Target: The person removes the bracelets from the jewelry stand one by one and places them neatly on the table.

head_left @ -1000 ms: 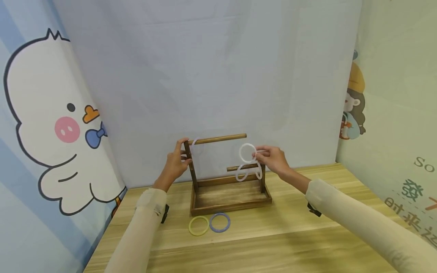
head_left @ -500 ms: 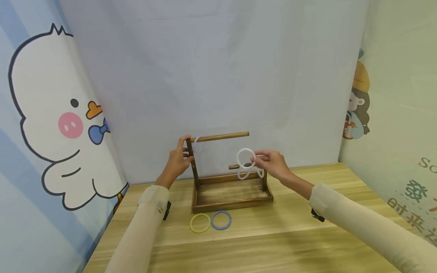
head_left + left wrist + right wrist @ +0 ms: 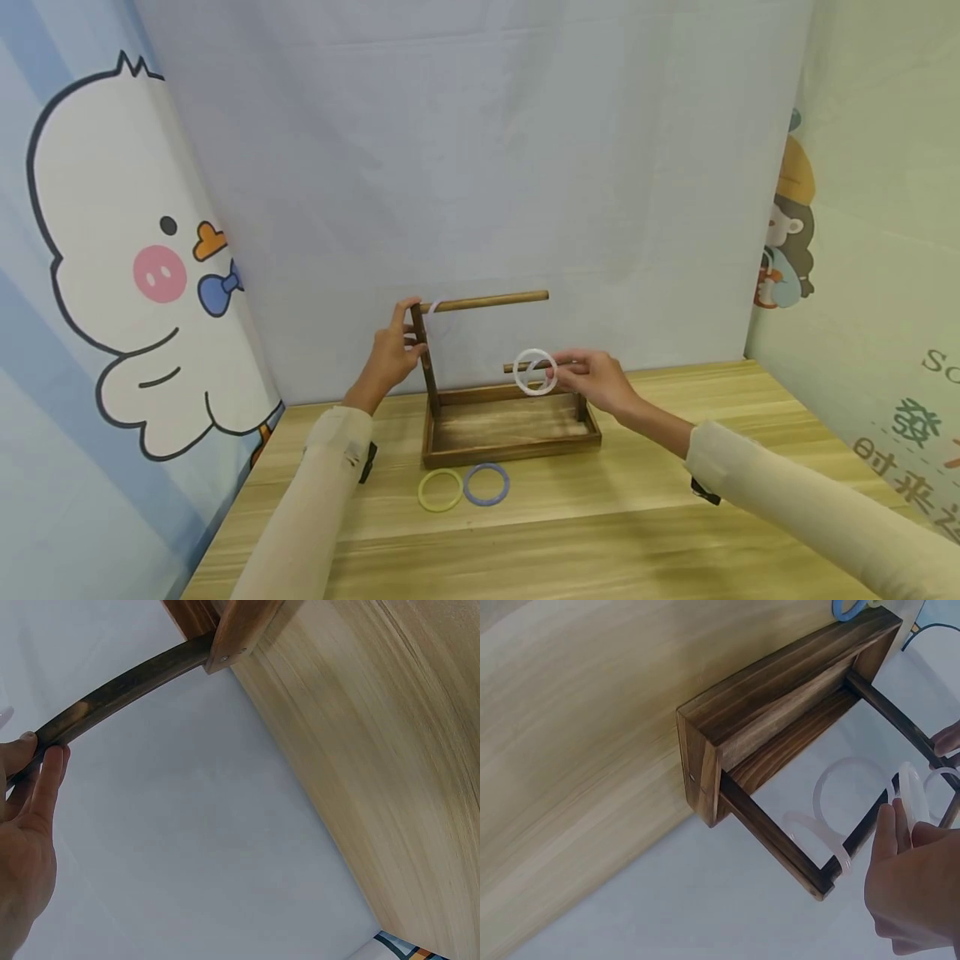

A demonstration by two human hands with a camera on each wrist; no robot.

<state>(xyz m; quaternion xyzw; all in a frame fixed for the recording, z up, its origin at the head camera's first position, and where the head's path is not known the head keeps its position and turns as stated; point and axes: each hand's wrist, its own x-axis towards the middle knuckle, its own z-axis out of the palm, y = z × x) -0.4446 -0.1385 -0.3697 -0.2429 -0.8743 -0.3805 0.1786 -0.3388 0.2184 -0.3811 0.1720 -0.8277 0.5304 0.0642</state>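
My left hand (image 3: pixel 388 354) grips the upper part of the left post (image 3: pixel 127 690) of a dark wooden stand. With fingertips and thumb, my right hand (image 3: pixel 596 379) pinches a white ring (image 3: pixel 535 351). That ring overlaps the short lower rod (image 3: pixel 509 368) in the head view; in the right wrist view it is right by the rod's free end. Two pale translucent rings, one of them a pale pink ring (image 3: pixel 821 826), hang on the lower rod. A lavender ring (image 3: pixel 432 308) hangs near the post on the upper rod (image 3: pixel 487 302).
The stand's shallow tray base (image 3: pixel 517 452) rests on the wood-grain table (image 3: pixel 600 533). In front of it lie a yellow ring (image 3: pixel 419 490) and a blue ring (image 3: pixel 487 503), side by side. A pale cloth (image 3: pixel 480 167) hangs behind the stand.
My right hand has lowered the white ring from above the lower rod to rod height, shifting slightly left. The left hand keeps its grip on the post.
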